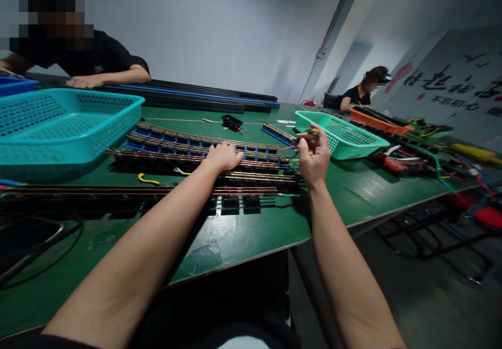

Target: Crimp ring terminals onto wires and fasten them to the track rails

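My left hand [224, 156] lies over a long strip of copper-coloured rails on black and blue holders [172, 156], its fingers bent down over the far side and their tips hidden. Near the strip's right end my right hand [316, 162] is raised, fingers curled towards the thumb around a short yellow wire [314, 131]. Pink and yellow wire ends show just left of that hand. A loose yellow wire [148, 179] and a metal ring lug [181, 171] lie among the strips. Closer to me runs another rail strip [98, 189] with black holders.
A turquoise basket [113, 140] stands at the left, a green basket [341, 153] beyond my right hand. A small black box [232, 122] and a short rail piece [279, 133] lie farther back. Red-handled pliers [392, 163] are at the right. Two other people sit at the table.
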Motion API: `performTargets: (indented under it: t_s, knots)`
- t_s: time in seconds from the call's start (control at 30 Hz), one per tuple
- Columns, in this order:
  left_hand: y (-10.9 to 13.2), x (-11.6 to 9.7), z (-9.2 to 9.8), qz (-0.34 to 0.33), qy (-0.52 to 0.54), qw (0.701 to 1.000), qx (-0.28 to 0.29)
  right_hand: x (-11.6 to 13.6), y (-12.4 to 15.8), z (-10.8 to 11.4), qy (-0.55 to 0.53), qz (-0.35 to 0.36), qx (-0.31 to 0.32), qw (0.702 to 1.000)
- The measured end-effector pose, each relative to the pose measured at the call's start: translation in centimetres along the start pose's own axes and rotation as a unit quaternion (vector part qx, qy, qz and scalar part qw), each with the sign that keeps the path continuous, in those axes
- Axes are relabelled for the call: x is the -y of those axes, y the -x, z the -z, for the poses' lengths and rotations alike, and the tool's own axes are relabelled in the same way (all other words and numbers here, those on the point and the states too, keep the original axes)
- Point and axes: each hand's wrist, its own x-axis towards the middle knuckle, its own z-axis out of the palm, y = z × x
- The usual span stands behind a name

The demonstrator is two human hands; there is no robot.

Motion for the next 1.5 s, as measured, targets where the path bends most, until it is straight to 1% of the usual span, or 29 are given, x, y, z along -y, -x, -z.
performTargets:
  t_s: [0.13, 0.23, 0.53, 0.7, 0.77, 0.8, 0.9, 0.97, 1.07, 1.13, 1.23, 1.3, 1.4, 1.5]
  knots:
    - [0.0, 0.0, 0.0, -0.002, 0.003, 1.000, 0.002, 0.8, 0.8, 0.7, -0.016, 0.008, -0.064, 0.998]
    - [0.0, 0.0, 0.0, 0.000, 0.004, 1.000, 0.004, 0.8, 1.2, 1.1, -0.022, -0.009, -0.089, 0.996]
    - [-0.5, 0.2, -0.5, 0.002, -0.005, 1.000, -0.005, -1.0, 0.4, 1.2, -0.029, -0.092, -0.066, 0.993]
    - [-0.4, 0.2, -0.4, 0.006, -0.006, 1.000, -0.003, -1.0, 0.4, 0.9, -0.014, -0.108, -0.050, 0.993]
    - [-0.3, 0.2, -0.4, 0.008, -0.007, 1.000, -0.001, -0.8, 0.6, 0.8, -0.007, -0.095, -0.032, 0.995]
    - [-0.3, 0.1, -0.3, 0.008, -0.008, 1.000, 0.001, -0.7, 0.7, 0.7, 0.001, -0.084, -0.012, 0.996]
    - [-0.3, 0.1, -0.3, 0.008, -0.009, 1.000, 0.003, -0.1, 1.1, 0.7, 0.035, -0.052, 0.073, 0.995]
    - [-0.3, 0.1, -0.3, 0.007, -0.009, 1.000, 0.002, 0.2, 1.3, 0.8, 0.048, -0.041, 0.108, 0.992]
    - [-0.4, 0.1, -0.3, 0.006, -0.009, 1.000, 0.002, 0.3, 1.5, 0.9, 0.058, -0.030, 0.114, 0.991]
    - [-0.5, 0.2, -0.4, 0.005, -0.008, 1.000, 0.000, 0.3, 1.6, 0.9, 0.073, -0.017, 0.136, 0.988]
    - [-0.6, 0.2, -0.6, 0.002, -0.007, 1.000, -0.005, 0.2, 1.9, 0.8, 0.123, 0.017, 0.196, 0.973]
    - [-0.6, 0.3, -0.7, 0.003, -0.007, 1.000, -0.007, 0.1, 2.1, 0.7, 0.161, 0.039, 0.223, 0.961]
    - [-0.6, 0.3, -0.7, 0.007, -0.006, 1.000, -0.006, 0.0, 2.3, 0.6, 0.200, 0.061, 0.244, 0.947]
    - [-0.6, 0.3, -0.7, 0.005, -0.003, 1.000, -0.004, -0.1, 2.3, 0.5, 0.216, 0.068, 0.254, 0.940]
